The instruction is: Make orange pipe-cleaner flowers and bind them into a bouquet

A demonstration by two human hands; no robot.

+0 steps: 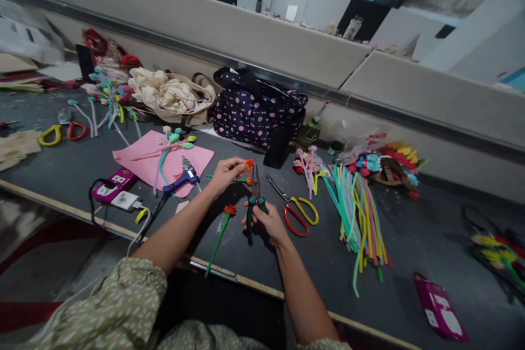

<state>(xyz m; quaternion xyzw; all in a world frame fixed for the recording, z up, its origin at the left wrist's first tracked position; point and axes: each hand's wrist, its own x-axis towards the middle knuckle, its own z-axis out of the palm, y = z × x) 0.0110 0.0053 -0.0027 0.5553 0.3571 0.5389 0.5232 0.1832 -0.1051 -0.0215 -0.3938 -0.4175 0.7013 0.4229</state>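
Note:
My left hand (228, 172) pinches a small orange-red pipe-cleaner flower (249, 164) between thumb and fingers. In my right hand (266, 220) is a pair of pliers (256, 186) with dark green handles, its long jaws pointing up beside the flower. Just below the left fingers, another orange flower (248, 181) lies on a green stem. Nearer me rests a red-orange flower (229, 209) on a green stem, which reaches past the table's front edge. Scissors (296, 210) with red and yellow handles lie right of the pliers.
A blue glue gun (180, 179) lies on pink paper (137, 147) at left, its cord near a purple box (114, 186). A polka-dot bag (258, 112) stands behind, a black phone (276, 147) leaning there. Pipe cleaners (361, 210) and another purple box (440, 306) lie right.

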